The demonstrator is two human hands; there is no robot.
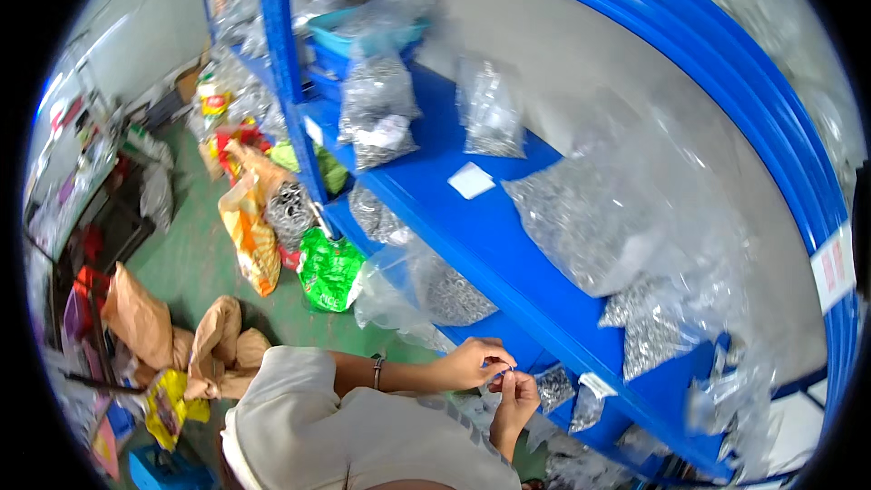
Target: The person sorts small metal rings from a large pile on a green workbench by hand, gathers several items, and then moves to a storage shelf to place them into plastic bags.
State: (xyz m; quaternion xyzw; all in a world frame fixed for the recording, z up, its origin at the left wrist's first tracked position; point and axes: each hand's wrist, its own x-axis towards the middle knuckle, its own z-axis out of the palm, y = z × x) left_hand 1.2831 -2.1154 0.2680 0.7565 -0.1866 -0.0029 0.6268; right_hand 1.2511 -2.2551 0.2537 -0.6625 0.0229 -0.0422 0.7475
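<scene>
My left hand (474, 364) and my right hand (514, 402) meet in front of my chest, fingertips pinched together around something small that I cannot make out. A band circles my left wrist. Just beyond my hands runs the blue shelf (454, 234). Close to my right hand, small clear bags (554, 387) of shiny metal bits lie on the lower level. Beyond my left hand, a larger clear bag (445, 286) of metal pieces sits on that lower level.
Upper shelf: several clear bags of metal parts (581, 218), a white paper (471, 181) and a teal bin (331, 29). On the green floor to the left stand a green bag (328, 270), an orange-and-white bag (249, 234) and brown paper sacks (138, 313). A blue upright (295, 82) stands beyond.
</scene>
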